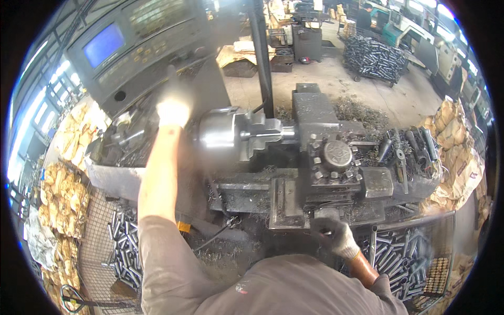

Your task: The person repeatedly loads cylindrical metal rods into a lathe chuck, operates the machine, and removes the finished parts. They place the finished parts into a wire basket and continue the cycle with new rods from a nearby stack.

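Observation:
My left arm stretches forward over a metal lathe. Its gloved left hand (173,109) is a pale blur by the headstock, below the control panel (134,58), and its fingers are smeared. To its right is the lathe chuck (220,128), with a short shiny metal piece (287,133) between its jaws and the tool post. My right hand (342,240), in a whitish glove with dark fingers, is closed low in front of the tool post (337,155). What it grips is dark and cannot be made out.
Wire baskets of metal tubes stand at lower left (125,247) and lower right (396,262). Hand tools (403,163) lie on the lathe's right end among shavings. Brown sacks (454,163) are piled at right. Farther back are a tube-filled cart (374,59) and a person (364,18).

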`<state>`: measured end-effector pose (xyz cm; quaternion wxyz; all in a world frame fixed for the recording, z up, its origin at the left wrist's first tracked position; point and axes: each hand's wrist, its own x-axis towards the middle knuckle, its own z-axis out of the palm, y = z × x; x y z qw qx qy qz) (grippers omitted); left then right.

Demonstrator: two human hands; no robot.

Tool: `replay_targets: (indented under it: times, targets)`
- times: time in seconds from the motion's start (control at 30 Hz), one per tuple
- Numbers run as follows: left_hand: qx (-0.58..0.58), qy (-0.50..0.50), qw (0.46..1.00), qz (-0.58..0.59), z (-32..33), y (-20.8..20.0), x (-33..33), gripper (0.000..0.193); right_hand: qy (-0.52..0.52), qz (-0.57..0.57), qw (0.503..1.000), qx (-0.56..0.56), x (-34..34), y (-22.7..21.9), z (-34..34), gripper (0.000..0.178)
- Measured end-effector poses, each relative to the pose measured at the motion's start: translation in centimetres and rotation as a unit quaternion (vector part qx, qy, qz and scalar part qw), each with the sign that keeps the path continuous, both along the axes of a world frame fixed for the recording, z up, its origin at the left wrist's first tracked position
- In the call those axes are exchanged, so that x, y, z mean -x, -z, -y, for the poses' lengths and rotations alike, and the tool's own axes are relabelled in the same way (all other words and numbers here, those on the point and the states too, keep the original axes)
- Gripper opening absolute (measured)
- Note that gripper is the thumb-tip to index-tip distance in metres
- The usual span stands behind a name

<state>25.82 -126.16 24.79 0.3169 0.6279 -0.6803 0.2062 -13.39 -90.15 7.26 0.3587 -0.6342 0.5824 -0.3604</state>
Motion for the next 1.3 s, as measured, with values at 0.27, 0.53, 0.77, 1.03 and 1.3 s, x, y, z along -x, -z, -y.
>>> replay_targets:
  times: [0.27, 0.53, 0.77, 1.03, 1.3]
  targets:
    - [-0.123, -0.107, 0.986, -0.041, 2.0, -3.7, 4.0, 0.079, 0.011, 0.028, 0.994, -0.107, 3.8, 3.1, -3.1, 0.038]
    - [-0.297, 0.13, 0.929, -0.178, -26.5, 24.3, 8.7, 0.021, -0.179, -0.013, 0.978, -0.109, 0.2, 5.7, 1.5, 0.038]
    - [-0.662, -0.368, 0.591, -0.278, -74.9, 59.4, -4.5, 0.047, -0.42, -0.04, 0.905, -0.046, -9.3, 8.5, 3.4, 0.039]
    - [-0.249, -0.744, 0.417, -0.458, -106.3, 47.5, 7.7, 0.04, -0.727, -0.178, 0.659, 0.069, -31.9, 7.2, -12.6, 0.035]
    - [0.081, -0.841, 0.116, -0.522, -116.1, 64.8, 35.1, 0.041, -0.926, -0.181, 0.322, 0.078, -40.9, 2.7, -41.5, 0.04]
